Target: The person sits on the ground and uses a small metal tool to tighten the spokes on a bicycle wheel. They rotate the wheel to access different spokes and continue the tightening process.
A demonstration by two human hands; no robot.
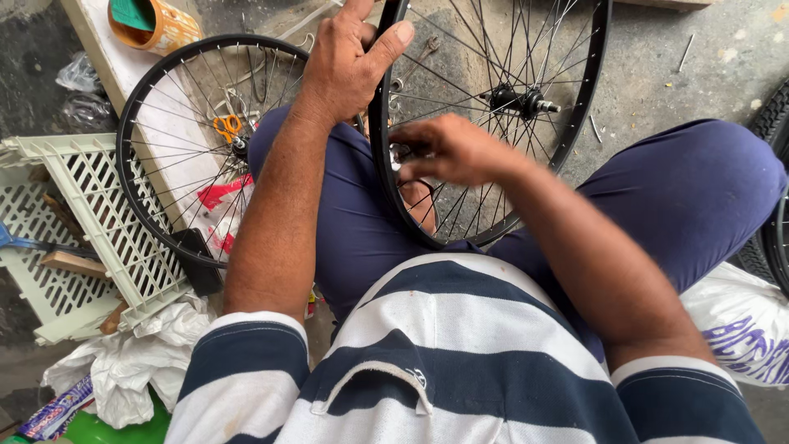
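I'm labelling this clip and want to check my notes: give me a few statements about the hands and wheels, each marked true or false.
1. The left hand grips the rim of the upright wheel. True.
2. The right hand rests on the white crate. False: it works at the upright wheel's spokes.
3. A second wheel lies to the left. True.
4. The orange scissors are in the right hand. False: they lie behind the second wheel's spokes.

A grey concrete floor (707, 57) is seen, littered with small bits. A white plastic crate (90, 222) is laid on it at the left, with crumpled white cloth (140, 362) beside it. A second wheel (185, 148) is rested flat near a white board (123, 74).
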